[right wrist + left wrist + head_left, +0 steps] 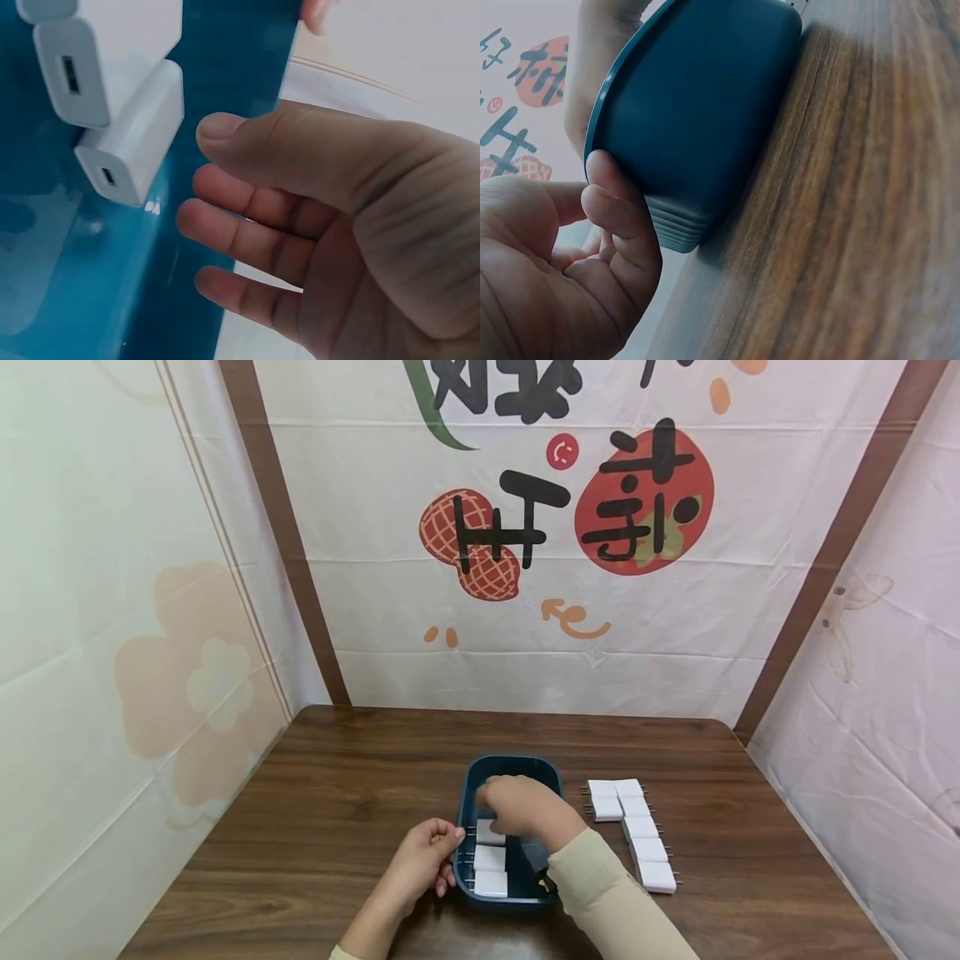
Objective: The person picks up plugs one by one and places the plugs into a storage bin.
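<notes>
A dark blue plastic bin (512, 758) stands on the table. Several white USB charger plugs (491, 884) lie in a column along its left side, their metal prongs toward the left wall. My left hand (420, 864) pinches the bin's left rim; the left wrist view shows its fingertips on the outer wall (697, 97). Inside the bin, above the farthest charger, is my right hand (521, 810). From the right wrist it shows loosely bent fingers with nothing between them, a little apart from the nearest charger (139, 139).
To the right of the bin, more white chargers (643, 827) lie on the wooden table (360, 777) in a long column with a short one beside it. Printed cloth hangs (375, 610) behind the table and at both sides.
</notes>
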`<state>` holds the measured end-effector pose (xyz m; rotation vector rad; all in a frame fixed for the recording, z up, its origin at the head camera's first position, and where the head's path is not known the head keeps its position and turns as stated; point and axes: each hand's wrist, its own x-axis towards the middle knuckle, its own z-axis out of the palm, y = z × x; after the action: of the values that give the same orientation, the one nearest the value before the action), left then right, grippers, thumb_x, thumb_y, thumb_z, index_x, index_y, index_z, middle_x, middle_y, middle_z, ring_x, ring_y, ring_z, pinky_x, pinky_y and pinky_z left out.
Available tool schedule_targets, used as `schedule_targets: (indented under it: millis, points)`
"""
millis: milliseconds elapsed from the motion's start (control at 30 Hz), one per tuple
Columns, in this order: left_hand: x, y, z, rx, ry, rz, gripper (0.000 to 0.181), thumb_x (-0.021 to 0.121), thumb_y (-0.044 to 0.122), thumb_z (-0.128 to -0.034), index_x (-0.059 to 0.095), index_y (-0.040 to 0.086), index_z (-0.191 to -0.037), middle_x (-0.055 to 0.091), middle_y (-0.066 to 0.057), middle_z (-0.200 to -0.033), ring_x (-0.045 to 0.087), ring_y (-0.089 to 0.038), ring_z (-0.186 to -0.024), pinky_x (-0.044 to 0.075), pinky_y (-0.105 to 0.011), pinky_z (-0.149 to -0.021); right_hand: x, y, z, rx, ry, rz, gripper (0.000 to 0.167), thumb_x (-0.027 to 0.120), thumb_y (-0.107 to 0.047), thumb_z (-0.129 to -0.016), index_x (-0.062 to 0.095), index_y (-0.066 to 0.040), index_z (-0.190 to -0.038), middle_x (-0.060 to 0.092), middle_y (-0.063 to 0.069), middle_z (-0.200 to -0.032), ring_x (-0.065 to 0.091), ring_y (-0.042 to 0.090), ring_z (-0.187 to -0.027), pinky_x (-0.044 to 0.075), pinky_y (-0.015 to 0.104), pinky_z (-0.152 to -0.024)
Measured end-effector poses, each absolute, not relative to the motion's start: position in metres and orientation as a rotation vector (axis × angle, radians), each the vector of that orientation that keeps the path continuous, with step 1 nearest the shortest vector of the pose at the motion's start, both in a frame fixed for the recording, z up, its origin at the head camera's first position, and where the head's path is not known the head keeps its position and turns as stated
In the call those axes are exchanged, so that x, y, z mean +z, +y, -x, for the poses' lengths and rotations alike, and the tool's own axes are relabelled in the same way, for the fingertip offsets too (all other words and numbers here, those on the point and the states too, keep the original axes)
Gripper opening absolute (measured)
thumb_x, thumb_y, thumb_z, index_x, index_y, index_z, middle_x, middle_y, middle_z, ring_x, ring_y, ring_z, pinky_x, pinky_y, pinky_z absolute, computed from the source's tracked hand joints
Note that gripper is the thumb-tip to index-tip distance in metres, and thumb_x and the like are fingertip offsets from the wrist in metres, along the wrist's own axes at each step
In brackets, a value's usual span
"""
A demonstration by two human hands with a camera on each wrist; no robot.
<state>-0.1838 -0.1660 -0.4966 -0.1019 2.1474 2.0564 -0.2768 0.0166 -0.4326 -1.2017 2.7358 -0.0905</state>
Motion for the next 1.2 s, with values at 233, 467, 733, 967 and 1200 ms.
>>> schedule_targets:
  millis: [233,467,733,967,1200]
  points:
    - [-0.497,-0.165,0.186,2.054,2.143,0.098,0.037,0.060,0.028,-0.1050,0.054,-0.007,-0.114,0.057,-0.003,-0.066,0.053,-0.010,-0.048,0.044,-0.021,-0.041,-0.420,0.025,0.272,-0.124,2.752,1.212,0.037,0.080,-0.021,-0.091,0.072,-0.018,-0.127,0.068,-0.003,-0.124,0.067,0.013,-0.109,0.058,0.031,-0.090]
    - [-0.496,-0.166,0.186,2.060,2.138,0.083,0.037,0.060,0.027,-0.1052,0.053,-0.008,-0.114,0.058,-0.004,-0.066,0.054,-0.010,-0.048,0.044,-0.021,-0.040,-0.413,0.034,0.272,-0.151,2.786,1.231,0.037,0.079,-0.022,-0.092,0.071,-0.017,-0.127,0.068,-0.001,-0.124,0.067,0.014,-0.110,0.058,0.032,-0.092]
    - [-0.497,-0.166,0.185,2.043,2.146,0.103,0.036,0.059,0.027,-0.1056,0.054,-0.007,-0.114,0.058,-0.004,-0.066,0.054,-0.011,-0.048,0.044,-0.021,-0.040,-0.405,0.045,0.268,-0.133,2.797,1.259,0.036,0.079,-0.023,-0.092,0.072,-0.016,-0.126,0.068,0.000,-0.123,0.068,0.015,-0.108,0.058,0.031,-0.090]
    - [-0.499,-0.165,0.185,2.068,2.148,0.086,0.035,0.060,0.025,-0.1048,0.054,-0.009,-0.113,0.056,-0.003,-0.064,0.052,-0.010,-0.047,0.043,-0.021,-0.039,-0.404,0.060,0.264,-0.102,2.854,1.287,0.034,0.079,-0.024,-0.091,0.073,-0.015,-0.123,0.069,0.000,-0.118,0.068,0.014,-0.104,0.059,0.033,-0.088]
    - [-0.499,-0.165,0.185,2.072,2.149,0.090,0.034,0.060,0.024,-0.1046,0.053,-0.009,-0.112,0.056,-0.002,-0.063,0.051,-0.009,-0.047,0.042,-0.021,-0.039,-0.403,0.075,0.258,-0.103,2.907,1.295,0.032,0.080,-0.023,-0.089,0.074,-0.014,-0.120,0.071,0.001,-0.117,0.068,0.016,-0.104,0.059,0.037,-0.089]
